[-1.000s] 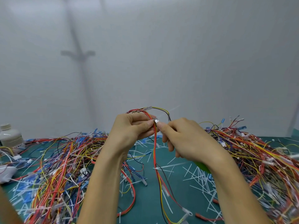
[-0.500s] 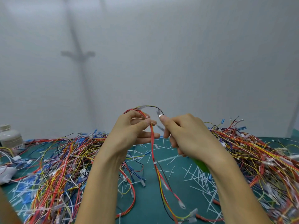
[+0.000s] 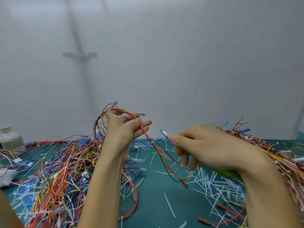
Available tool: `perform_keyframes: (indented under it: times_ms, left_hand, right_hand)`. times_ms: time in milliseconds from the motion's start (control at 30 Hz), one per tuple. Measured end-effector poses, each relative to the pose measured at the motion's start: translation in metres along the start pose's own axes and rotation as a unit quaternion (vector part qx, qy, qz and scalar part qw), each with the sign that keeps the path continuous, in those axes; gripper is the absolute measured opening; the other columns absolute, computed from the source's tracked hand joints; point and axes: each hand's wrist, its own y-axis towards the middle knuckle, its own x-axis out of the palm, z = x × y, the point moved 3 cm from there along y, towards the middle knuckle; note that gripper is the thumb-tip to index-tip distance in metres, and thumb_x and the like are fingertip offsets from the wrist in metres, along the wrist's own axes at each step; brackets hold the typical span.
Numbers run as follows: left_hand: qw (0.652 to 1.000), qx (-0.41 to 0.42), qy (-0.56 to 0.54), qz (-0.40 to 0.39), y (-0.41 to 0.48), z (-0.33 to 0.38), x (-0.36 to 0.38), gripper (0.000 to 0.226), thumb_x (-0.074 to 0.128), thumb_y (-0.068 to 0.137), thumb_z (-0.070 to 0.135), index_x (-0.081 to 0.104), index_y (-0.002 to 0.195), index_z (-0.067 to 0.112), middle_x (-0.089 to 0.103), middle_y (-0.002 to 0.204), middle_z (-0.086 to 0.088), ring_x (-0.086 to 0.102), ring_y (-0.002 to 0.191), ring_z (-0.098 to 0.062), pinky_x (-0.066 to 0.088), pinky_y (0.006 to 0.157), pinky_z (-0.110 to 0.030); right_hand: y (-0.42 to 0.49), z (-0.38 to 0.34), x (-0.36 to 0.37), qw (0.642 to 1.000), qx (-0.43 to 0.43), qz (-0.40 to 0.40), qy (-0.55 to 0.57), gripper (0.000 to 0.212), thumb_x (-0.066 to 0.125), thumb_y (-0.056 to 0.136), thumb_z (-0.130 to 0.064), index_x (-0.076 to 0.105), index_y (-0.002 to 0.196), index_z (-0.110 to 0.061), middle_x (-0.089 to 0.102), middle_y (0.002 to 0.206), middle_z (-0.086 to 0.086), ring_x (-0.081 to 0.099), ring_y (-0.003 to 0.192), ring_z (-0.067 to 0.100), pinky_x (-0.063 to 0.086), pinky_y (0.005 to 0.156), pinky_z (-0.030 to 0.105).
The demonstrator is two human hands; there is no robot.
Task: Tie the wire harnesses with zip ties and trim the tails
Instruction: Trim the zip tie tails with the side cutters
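Note:
My left hand [image 3: 125, 130] is raised above the table with its fingers spread, and a red, yellow and black wire harness [image 3: 153, 145] is draped over them, its loop arching above the hand and its tail trailing down to the green mat [image 3: 156, 203]. My right hand [image 3: 202, 145] has moved off to the right and grips green-handled cutters [image 3: 228, 173], whose metal tip [image 3: 164, 133] pokes out past the thumb. The two hands are apart.
A big tangle of wire harnesses [image 3: 54, 175] covers the left of the mat and another pile [image 3: 269, 150] lies at the right. Cut white zip-tie tails [image 3: 212, 183] are scattered over the middle. A white bottle [image 3: 9, 139] stands at the far left by the wall.
The hands, close together at the harness before, have separated. My right hand moved right and down with the cutters; my left fingers opened and the harness loop swung left.

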Motion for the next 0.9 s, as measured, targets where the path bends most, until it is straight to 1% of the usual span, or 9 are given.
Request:
perform_keyframes:
  times_ms: [100,167,267,400,467,600,767,833,900]
  left_hand:
    - [0.999,0.023,-0.019,0.026,0.001,0.002,-0.001,0.042,0.047,0.095,-0.015,0.027,0.122,0.011,0.054,0.116,-0.026,0.075,0.081,-0.030,0.060,0.066,-0.028]
    - [0.998,0.032,-0.029,0.034,0.001,0.004,-0.001,0.041,0.047,0.095,-0.015,0.027,0.116,0.014,0.053,0.114,-0.026,0.075,0.080,-0.030,0.059,0.066,-0.027]
    - [0.998,0.037,-0.038,0.046,0.001,0.004,0.000,0.040,0.047,0.095,-0.015,0.026,0.110,0.016,0.054,0.113,-0.025,0.075,0.080,-0.028,0.059,0.065,-0.025]
    - [0.996,0.048,-0.015,0.079,0.003,0.004,-0.003,0.042,0.046,0.094,-0.015,0.024,0.114,0.015,0.054,0.112,-0.023,0.075,0.077,-0.026,0.059,0.065,-0.026]
    - [0.994,0.054,0.002,0.091,0.003,0.004,-0.006,0.041,0.047,0.094,-0.015,0.024,0.113,0.014,0.053,0.114,-0.025,0.075,0.077,-0.026,0.059,0.065,-0.026]
    - [0.992,0.062,0.020,0.104,0.002,0.005,-0.005,0.040,0.048,0.094,-0.014,0.025,0.108,0.015,0.053,0.117,-0.025,0.075,0.076,-0.025,0.059,0.065,-0.025]
    - [0.986,0.090,0.053,0.132,0.001,0.003,-0.001,0.037,0.048,0.093,-0.013,0.025,0.107,0.013,0.052,0.119,-0.023,0.075,0.075,-0.022,0.059,0.065,-0.025]
    - [0.983,0.101,0.062,0.141,0.001,0.003,0.000,0.036,0.048,0.093,-0.012,0.025,0.107,0.012,0.052,0.118,-0.021,0.075,0.074,-0.020,0.059,0.064,-0.024]
    - [0.980,0.113,0.076,0.147,0.000,0.002,0.001,0.037,0.048,0.093,-0.011,0.024,0.105,0.015,0.053,0.116,-0.017,0.075,0.074,-0.020,0.058,0.064,-0.024]
  right_hand:
    - [0.003,0.005,0.001,1.000,0.014,0.001,-0.009,0.048,0.038,0.099,-0.054,0.064,0.080,-0.018,0.073,0.069,-0.003,0.071,0.059,0.014,0.051,0.061,0.028]
    - [0.006,0.007,0.002,1.000,0.017,0.000,-0.008,0.047,0.038,0.099,-0.053,0.064,0.081,-0.018,0.072,0.067,-0.002,0.071,0.059,0.015,0.050,0.061,0.028]
    - [0.007,0.007,0.001,1.000,0.020,0.010,0.011,0.045,0.039,0.097,-0.056,0.062,0.086,-0.019,0.073,0.069,-0.003,0.072,0.060,0.017,0.055,0.067,0.034]
    - [-0.001,0.002,-0.012,0.997,-0.006,0.067,0.033,0.047,0.037,0.086,-0.064,0.059,0.085,-0.023,0.072,0.070,-0.006,0.070,0.058,0.015,0.057,0.073,0.044]
    - [-0.009,-0.004,-0.015,0.998,-0.020,0.045,0.029,0.048,0.036,0.081,-0.067,0.060,0.083,-0.025,0.072,0.070,-0.006,0.070,0.059,0.015,0.058,0.072,0.044]
    - [-0.014,-0.015,-0.005,0.999,-0.011,-0.011,-0.049,0.051,0.036,0.087,-0.065,0.064,0.084,-0.022,0.073,0.070,-0.007,0.069,0.058,0.011,0.056,0.068,0.036]
    - [-0.009,-0.027,0.007,0.986,-0.010,0.030,-0.161,0.062,0.033,0.096,-0.063,0.063,0.084,-0.009,0.071,0.081,0.007,0.065,0.076,0.029,0.053,0.072,0.038]
    - [-0.011,-0.030,0.009,0.984,-0.009,0.043,-0.175,0.059,0.033,0.096,-0.063,0.062,0.083,-0.013,0.067,0.079,0.004,0.062,0.080,0.027,0.051,0.071,0.036]
    - [-0.014,-0.035,0.012,0.980,-0.005,0.053,-0.194,0.053,0.034,0.096,-0.062,0.061,0.084,-0.019,0.062,0.077,0.001,0.060,0.082,0.026,0.045,0.065,0.033]
